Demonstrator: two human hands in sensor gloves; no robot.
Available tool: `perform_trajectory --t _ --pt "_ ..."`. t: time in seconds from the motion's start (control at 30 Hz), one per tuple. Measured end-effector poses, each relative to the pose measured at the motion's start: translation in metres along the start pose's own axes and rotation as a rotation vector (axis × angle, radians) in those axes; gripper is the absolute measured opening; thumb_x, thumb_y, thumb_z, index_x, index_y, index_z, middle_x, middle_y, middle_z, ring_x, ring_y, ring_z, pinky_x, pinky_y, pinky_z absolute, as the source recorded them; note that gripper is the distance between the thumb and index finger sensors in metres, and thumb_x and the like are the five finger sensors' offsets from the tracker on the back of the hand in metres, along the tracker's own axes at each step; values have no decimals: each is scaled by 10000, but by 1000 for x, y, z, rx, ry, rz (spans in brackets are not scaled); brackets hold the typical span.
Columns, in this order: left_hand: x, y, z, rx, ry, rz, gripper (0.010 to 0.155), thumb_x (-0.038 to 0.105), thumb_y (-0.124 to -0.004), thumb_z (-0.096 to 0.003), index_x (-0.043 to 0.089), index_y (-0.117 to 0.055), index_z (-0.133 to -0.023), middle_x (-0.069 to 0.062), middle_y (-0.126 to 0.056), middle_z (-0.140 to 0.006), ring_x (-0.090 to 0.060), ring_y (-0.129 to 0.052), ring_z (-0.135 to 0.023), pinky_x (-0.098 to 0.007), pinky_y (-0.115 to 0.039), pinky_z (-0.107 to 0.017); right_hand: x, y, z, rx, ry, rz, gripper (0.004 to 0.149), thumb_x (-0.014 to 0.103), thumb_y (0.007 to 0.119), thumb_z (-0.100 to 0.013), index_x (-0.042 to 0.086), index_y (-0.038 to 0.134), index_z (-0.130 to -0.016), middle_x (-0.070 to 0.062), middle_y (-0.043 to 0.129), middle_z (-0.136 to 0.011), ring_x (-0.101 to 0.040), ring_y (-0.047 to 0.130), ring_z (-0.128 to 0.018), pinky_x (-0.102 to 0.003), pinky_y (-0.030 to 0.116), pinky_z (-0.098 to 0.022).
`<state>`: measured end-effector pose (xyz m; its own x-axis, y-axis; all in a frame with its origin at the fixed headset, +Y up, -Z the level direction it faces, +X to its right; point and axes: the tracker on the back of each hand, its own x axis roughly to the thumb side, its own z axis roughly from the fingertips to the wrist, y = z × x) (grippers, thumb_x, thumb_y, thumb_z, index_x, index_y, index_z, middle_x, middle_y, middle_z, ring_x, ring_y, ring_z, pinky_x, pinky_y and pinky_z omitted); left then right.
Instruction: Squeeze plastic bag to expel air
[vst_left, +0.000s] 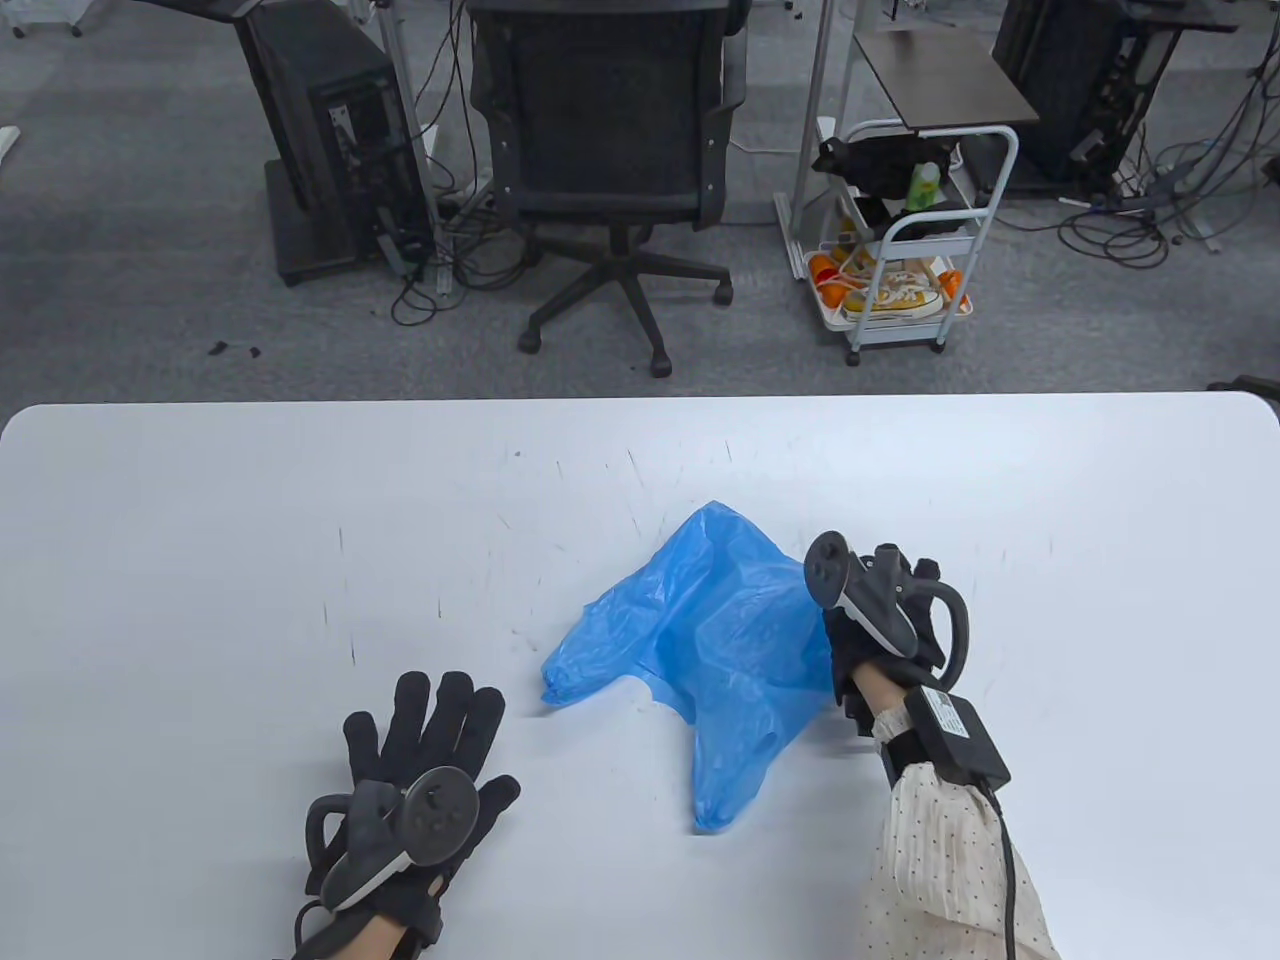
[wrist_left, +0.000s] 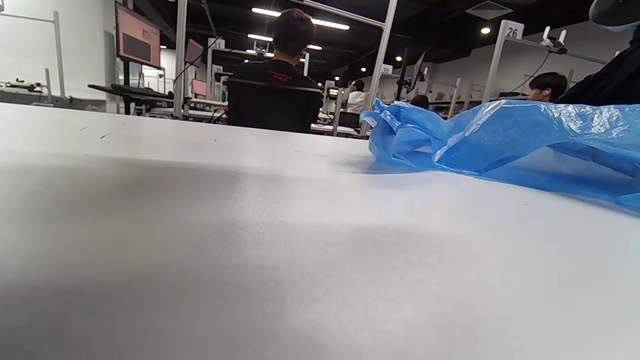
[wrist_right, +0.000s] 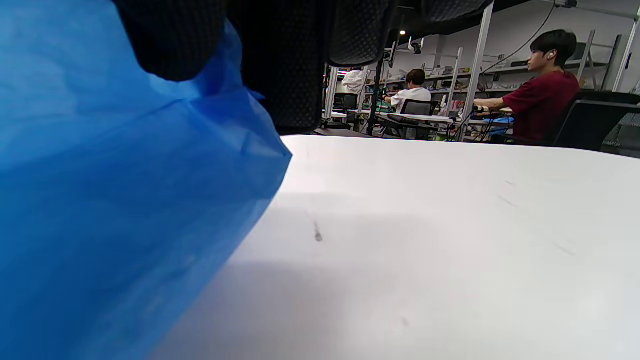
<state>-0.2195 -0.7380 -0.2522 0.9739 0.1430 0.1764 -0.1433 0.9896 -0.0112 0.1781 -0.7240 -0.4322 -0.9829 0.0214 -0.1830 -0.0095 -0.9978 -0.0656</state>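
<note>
While left hand (vst_left: 415, 790) lies flat, grip released, right hand (vst_left: 880, 625) grasps one blue bag (vst_left: 700, 640).

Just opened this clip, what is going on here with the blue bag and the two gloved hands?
A person in sensor gloves works at a white table. The right hand is on the right edge of a crumpled blue plastic bag, its fingers against the film in the right wrist view. The left hand lies flat on the table with fingers spread, apart from the bag. The bag looks loosely puffed, so the squeezing seems barely begun.
</note>
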Motion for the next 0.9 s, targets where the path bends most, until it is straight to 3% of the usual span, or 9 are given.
perform_trajectory --t 0.43,0.7,0.9 --pt "-3 4 1 17 6 37 780 631 -585 -472 390 -246 -1132 42 -190 -1257 -329 -113 -1171 -733 -175 -766 23 -35 89 -92 -85 -168 452 383 764 -460 153 906 -822 -38 1020 -689 -319 776 -887 -612 554 -667" --pt "-3 5 1 28 1 54 780 632 -584 -471 391 -246 -1132 46 -190 -1256 -328 -113 -1172 -733 -174 -767 42 -28 147 -125 -187 -111 465 395 761 -458 149 908 -824 -45 1021 -696 -325 783 -881 -610 561 -662" --pt "-4 5 2 32 7 63 780 632 -584 -471 392 -246 -1132 44 -189 -1257 -328 -112 -1171 -734 -175 -766 49 -15 174 -137 -239 -46 473 402 756 -460 162 895 -843 -51 1013 -725 -331 772 -889 -616 546 -668"
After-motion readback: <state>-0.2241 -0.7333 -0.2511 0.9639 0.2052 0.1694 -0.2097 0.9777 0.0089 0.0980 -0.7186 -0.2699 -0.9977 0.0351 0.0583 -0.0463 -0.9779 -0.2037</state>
